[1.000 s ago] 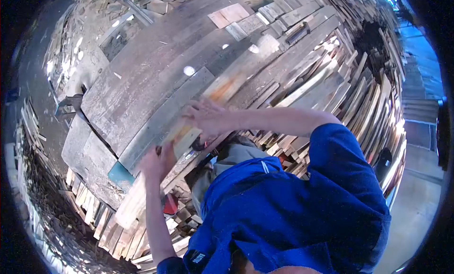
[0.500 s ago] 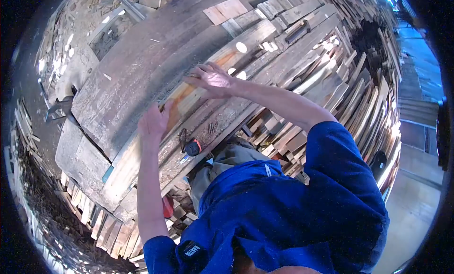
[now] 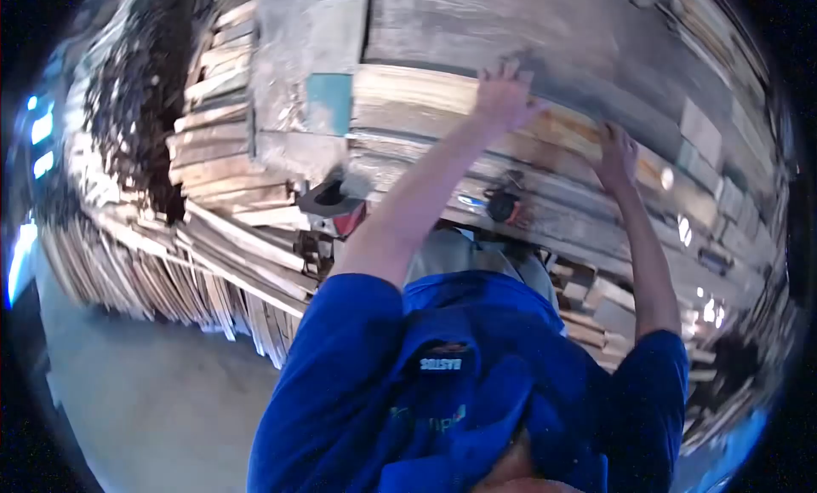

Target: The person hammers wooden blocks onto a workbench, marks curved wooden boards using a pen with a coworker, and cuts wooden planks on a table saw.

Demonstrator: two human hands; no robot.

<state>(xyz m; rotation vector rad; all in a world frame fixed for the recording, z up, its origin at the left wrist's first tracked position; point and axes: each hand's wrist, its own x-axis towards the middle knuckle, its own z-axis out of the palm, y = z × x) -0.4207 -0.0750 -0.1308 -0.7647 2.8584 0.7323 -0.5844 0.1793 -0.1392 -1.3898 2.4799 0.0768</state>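
A long pale wooden board (image 3: 408, 86) with an orange-brown streak lies across the worn wooden work surface (image 3: 485, 25). My left hand (image 3: 504, 100) rests on it with spread fingers reaching over its far edge. Further right, my right hand (image 3: 618, 157) is closed at the board, its fingers bent and slightly blurred. A dark tape measure with red trim (image 3: 502, 205) lies on the near planks, between my hands and my body. Left of it is a small blue item (image 3: 470, 201), too blurred to identify.
A teal patch (image 3: 328, 103) marks the surface beside the board's left end. A red and dark object (image 3: 340, 214) sits at the near edge. Stacked wood strips (image 3: 225, 157) stand at left, more offcuts (image 3: 596, 310) at near right. Short wood blocks (image 3: 700, 134) lie on the right.
The view has swung round, so the board now runs from upper left to lower right. My left hand's fingers are now spread over the board. My right hand appears farther right.
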